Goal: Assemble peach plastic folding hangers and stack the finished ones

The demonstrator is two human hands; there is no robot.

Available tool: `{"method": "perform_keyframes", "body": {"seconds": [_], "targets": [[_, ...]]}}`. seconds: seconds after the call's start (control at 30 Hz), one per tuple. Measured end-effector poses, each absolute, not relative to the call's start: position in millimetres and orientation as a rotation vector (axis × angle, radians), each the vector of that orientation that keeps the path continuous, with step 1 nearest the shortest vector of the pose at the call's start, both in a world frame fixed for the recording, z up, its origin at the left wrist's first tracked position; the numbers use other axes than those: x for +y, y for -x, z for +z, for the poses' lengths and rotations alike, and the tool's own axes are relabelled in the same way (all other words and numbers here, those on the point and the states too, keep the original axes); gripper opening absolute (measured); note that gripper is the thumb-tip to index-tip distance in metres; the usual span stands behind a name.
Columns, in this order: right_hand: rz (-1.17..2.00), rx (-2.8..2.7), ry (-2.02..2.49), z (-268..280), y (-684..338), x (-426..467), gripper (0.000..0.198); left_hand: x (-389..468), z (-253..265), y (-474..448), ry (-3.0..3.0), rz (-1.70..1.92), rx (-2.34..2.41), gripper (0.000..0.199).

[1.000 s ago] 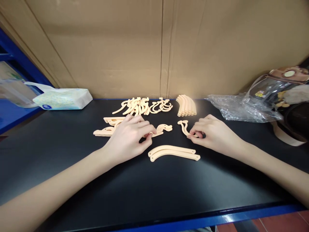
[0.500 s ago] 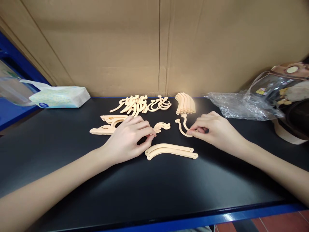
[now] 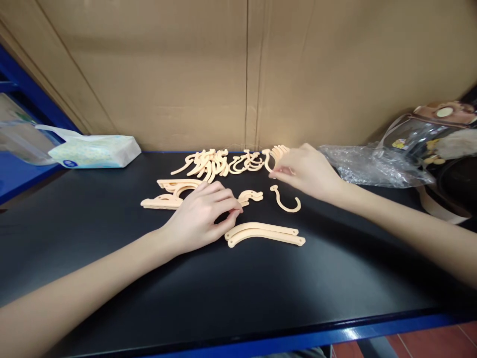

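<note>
Over the dark bench [image 3: 223, 298], the right hand [image 3: 310, 171] pinches a pale hook [image 3: 267, 161] beside a partly hidden stack [image 3: 280, 149], while a loose hook [image 3: 286, 204] lies behind two curved bars [image 3: 265, 234] and the left hand [image 3: 203, 217] partly covers some flat pieces [image 3: 160, 203].

View From the Wearer's Head

A single head-worn camera looks forward and down from the near side of a black tabletop [image 3: 238, 293], facing a tan panel [image 3: 149, 64] that fills the upper frame. It sits close, with the left hand [image 3: 203, 216] and right hand [image 3: 309, 171] near mid-frame, the tabletop's blue front edge [image 3: 350, 332] below and red floor tiles [image 3: 425, 343] at lower right
</note>
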State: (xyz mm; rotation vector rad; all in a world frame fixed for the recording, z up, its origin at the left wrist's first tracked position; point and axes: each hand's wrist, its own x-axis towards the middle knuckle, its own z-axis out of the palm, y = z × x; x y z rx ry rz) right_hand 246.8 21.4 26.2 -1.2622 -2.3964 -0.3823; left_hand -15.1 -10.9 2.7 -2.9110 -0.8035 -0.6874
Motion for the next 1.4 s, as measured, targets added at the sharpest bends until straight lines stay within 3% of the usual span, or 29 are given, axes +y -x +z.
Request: {"method": "perform_keyframes", "body": {"seconds": [0.27,0.5,0.73,0.93,1.17,1.4], "targets": [[-0.514,-2.567,1.295,25.8,-190.4,96.1,0.028,-11.6,6.4,16.7,2.893,-0.694,-0.823,0.020],[-0.542,-2.609,1.302,15.7,-180.0,104.2,0.031,-12.6,6.0,17.3,2.911,-0.681,-0.836,0.021],[-0.558,-2.571,1.278,27.3,-193.7,90.9,0.048,-14.3,6.9,18.9,2.906,-0.692,-0.831,0.021],[-0.654,-2.678,1.005,29.0,-235.7,46.6,0.030,-14.8,5.0,20.1,2.896,-0.720,-0.787,0.020],[-0.626,-2.796,0.903,12.5,-265.3,6.3,0.027,-19.6,12.4,16.7,3.076,-0.584,-0.574,0.015],[-1.060,-2.856,0.716,5.4,-263.3,5.4,0.031,-25.5,12.4,12.0,3.118,-0.441,-0.497,0.011]]}}
